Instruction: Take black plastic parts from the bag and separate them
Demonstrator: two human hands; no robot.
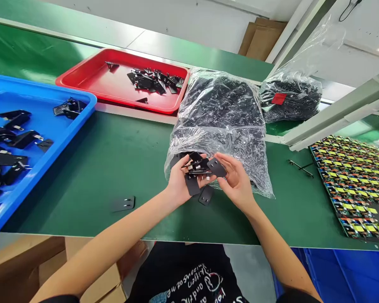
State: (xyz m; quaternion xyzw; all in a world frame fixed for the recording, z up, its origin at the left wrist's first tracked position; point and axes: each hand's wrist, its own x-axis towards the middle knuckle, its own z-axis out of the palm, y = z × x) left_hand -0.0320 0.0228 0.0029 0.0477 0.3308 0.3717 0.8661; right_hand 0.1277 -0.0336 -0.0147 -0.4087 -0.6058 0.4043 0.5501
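Note:
My left hand (179, 183) is cupped around a bunch of black plastic pieces with metal prongs (197, 168), which look like plug plates. Between the fingers and thumb of my right hand (238, 181) is one black plate with two small holes or pins (217, 167), held against the right side of that bunch. Both hands are over the near, open end of a clear plastic bag (221, 113) full of similar black pieces. A loose black plate (206, 195) lies on the green table just below my hands. Another pronged plate (124, 204) lies farther left.
A red tray (91, 90) at the back holds a pile of black pieces. At left, a blue tray (72, 134) holds bulkier black parts. A second filled bag (290, 99) stands behind a white post (331, 113). Rows of circuit boards (350, 181) cover the right side.

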